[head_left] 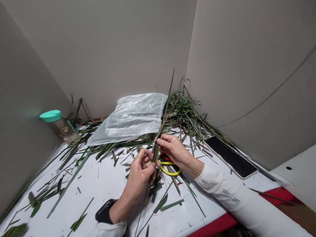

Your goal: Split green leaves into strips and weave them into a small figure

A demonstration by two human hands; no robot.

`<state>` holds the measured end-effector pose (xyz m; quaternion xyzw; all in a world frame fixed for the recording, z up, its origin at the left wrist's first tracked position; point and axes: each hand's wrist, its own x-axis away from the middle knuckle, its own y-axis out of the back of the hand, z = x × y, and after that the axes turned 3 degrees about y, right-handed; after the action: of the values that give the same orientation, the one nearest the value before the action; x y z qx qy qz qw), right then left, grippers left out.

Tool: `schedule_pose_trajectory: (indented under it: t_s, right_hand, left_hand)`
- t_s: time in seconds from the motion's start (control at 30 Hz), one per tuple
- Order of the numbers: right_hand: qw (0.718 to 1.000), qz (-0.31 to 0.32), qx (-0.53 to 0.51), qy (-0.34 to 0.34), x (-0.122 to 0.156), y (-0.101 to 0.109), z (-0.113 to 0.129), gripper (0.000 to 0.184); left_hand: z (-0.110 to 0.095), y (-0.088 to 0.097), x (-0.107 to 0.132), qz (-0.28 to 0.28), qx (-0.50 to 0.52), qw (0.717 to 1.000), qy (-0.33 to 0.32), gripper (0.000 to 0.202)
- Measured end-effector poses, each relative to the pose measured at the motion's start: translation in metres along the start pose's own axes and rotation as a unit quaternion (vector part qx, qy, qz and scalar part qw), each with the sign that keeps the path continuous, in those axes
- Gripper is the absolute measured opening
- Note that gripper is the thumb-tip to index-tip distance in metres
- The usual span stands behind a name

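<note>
Long green leaf strips (165, 119) stand nearly upright between my hands, their pointed tips rising toward the back wall. My left hand (142, 168) pinches them near the lower end, its fingers curled. A little higher, my right hand (171, 148) grips the same strips between thumb and fingers. Beneath my right hand lie the yellow loop handles (171, 172) of what look like scissors, with a bit of red beside them; their blades are hidden. Cut leaf pieces (161, 202) are scattered on the white tabletop around both hands.
A clear plastic bag (137, 114) lies over leaves at the back. To its right rises a heap of leaf strips (185, 109). A bottle with a turquoise lid (51, 116) stands at the left, and a phone (230, 156) lies at the right. Grey panels enclose the table.
</note>
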<state>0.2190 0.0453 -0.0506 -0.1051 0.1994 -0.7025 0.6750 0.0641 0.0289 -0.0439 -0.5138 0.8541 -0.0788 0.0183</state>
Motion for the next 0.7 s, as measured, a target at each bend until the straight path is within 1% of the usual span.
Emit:
schedule_pose_trajectory:
  t_s: [0.2, 0.37, 0.57, 0.7]
  right_hand:
    - [1.0, 0.006, -0.018, 0.003, 0.0022, -0.0044, 0.0034, 0.031]
    - [0.999, 0.011, -0.036, 0.007, 0.004, -0.0079, 0.0013, 0.026]
    - [0.998, 0.033, -0.061, -0.006, 0.0042, -0.0087, -0.0004, 0.024]
    - [0.997, 0.041, -0.06, -0.016, 0.005, -0.0095, -0.0016, 0.022]
  left_hand:
    - [-0.0049, -0.0008, 0.0044, 0.035, 0.062, 0.997, 0.023, 0.021]
    - [-0.0003, 0.0006, 0.0009, 0.029, 0.117, 0.991, 0.054, 0.023]
    - [0.0032, 0.0019, -0.0032, 0.051, 0.103, 0.991, 0.063, 0.028]
    - [0.0002, 0.0046, -0.001, 0.041, 0.067, 0.995, 0.055, 0.029]
